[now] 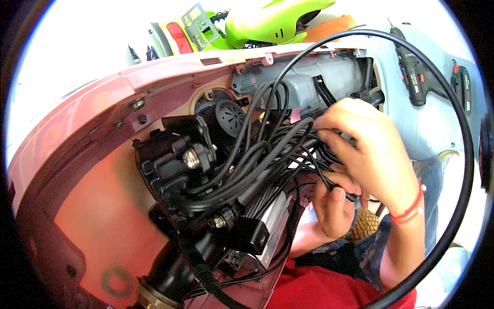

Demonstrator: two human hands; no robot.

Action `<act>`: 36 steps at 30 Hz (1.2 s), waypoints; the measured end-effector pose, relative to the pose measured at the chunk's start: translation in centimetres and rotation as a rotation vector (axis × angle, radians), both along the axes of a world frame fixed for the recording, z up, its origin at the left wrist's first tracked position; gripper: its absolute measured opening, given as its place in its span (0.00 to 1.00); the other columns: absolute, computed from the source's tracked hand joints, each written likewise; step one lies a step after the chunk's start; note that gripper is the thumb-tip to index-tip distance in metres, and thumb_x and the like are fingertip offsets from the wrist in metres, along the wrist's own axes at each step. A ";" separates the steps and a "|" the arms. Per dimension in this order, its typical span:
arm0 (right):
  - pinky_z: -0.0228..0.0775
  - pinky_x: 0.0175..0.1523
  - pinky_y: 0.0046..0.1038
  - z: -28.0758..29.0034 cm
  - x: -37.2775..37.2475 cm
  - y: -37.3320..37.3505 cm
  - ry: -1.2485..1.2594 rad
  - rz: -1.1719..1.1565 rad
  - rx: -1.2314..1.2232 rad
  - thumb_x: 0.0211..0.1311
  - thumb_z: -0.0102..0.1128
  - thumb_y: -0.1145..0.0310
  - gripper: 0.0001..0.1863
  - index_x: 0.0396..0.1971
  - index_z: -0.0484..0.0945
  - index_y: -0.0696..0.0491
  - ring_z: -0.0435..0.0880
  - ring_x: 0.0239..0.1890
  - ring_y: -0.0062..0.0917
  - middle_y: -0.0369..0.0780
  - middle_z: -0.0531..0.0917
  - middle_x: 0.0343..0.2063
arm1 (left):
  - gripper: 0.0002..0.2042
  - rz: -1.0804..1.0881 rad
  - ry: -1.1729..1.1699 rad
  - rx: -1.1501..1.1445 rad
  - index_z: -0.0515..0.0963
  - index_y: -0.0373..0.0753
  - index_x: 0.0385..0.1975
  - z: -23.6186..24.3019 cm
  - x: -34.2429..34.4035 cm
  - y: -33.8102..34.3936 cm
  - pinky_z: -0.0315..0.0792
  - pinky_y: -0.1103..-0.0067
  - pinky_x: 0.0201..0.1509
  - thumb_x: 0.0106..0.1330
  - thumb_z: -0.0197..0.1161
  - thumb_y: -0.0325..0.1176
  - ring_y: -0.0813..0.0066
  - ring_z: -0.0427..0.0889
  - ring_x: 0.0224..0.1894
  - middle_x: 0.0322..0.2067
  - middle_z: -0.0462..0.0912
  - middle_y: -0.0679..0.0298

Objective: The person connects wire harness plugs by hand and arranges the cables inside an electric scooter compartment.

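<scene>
Inside a pink plastic scooter shell (92, 95), a thick bundle of black cables (247, 180) bends over the black metal steering parts (170, 165). My right hand (365, 139), with a red cord bracelet on its wrist, is closed on cables at the bundle's right end. Just below it my left hand (334, 208) pinches a black cable connector (346, 193) between thumb and fingers. Thin wires lead from that connector into the bundle. Some of my right fingertips are hidden behind the hand and slightly blurred. A silver finned box (275, 226) lies under the cables.
One thick black cable (465, 154) arcs widely around my right arm. A round black horn (230, 117) sits behind the bundle. On a light blue panel (396, 123) at right lies a cordless drill (417, 72), beside a battery (460, 87). Bright green bodywork (262, 23) stands beyond.
</scene>
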State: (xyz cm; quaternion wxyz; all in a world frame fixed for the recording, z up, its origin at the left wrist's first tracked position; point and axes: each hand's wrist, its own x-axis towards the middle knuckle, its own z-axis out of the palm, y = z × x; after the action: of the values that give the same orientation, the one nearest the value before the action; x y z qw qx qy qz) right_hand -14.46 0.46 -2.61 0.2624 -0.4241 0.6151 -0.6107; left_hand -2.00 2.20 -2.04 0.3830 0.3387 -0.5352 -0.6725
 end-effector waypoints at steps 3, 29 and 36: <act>0.71 0.41 0.32 -0.3 0.9 -3.1 -0.053 0.005 -0.158 0.49 0.62 0.77 0.06 0.30 0.78 0.58 0.79 0.35 0.39 0.43 0.79 0.30 | 0.13 0.034 -0.037 -0.013 0.66 0.36 0.29 0.0 0.1 0.2 0.64 0.76 0.21 0.68 0.46 0.40 0.71 0.68 0.17 0.22 0.70 0.56; 0.70 0.45 0.24 1.6 0.2 -7.9 -0.721 0.764 -0.026 0.57 0.61 0.62 0.17 0.39 0.81 0.61 0.77 0.34 0.21 0.39 0.84 0.31 | 0.12 0.049 -0.139 -0.132 0.67 0.35 0.27 -0.5 0.5 -0.8 0.61 0.79 0.29 0.66 0.48 0.39 0.76 0.67 0.24 0.25 0.70 0.58; 0.70 0.40 0.32 1.0 0.2 -7.8 -0.672 0.652 -0.121 0.51 0.58 0.62 0.17 0.31 0.81 0.62 0.81 0.31 0.36 0.52 0.82 0.29 | 0.12 0.028 -0.040 -0.237 0.67 0.34 0.30 -1.4 -0.4 -1.0 0.60 0.80 0.24 0.67 0.49 0.38 0.75 0.65 0.20 0.23 0.69 0.57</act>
State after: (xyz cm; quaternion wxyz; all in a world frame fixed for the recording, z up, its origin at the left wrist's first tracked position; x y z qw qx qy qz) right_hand -14.23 -7.34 -1.60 0.5999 -0.3884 0.2941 -0.6346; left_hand -2.38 1.23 -3.48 0.4187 0.3118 -0.6137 -0.5923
